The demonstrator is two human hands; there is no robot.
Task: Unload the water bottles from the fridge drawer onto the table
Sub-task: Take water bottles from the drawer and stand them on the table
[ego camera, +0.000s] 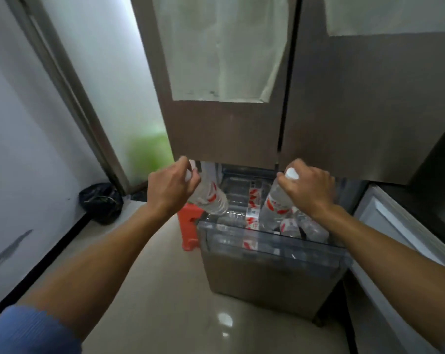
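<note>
The fridge drawer [267, 274] is pulled out at floor level below the closed brown fridge doors. Inside it lie several clear water bottles with red-and-white labels [252, 221]. My left hand [170, 190] grips one water bottle [211, 200] by its neck and holds it tilted above the drawer's left edge. My right hand [310, 190] grips the neck of a second bottle [275, 205] just under its white cap, upright over the drawer's right half. No table is in view.
An orange plastic stool [188, 226] stands on the floor left of the drawer. A black bag [101, 203] sits in the corner by the door frame. A white appliance [400, 238] flanks the drawer on the right. Glossy tiled floor lies in front.
</note>
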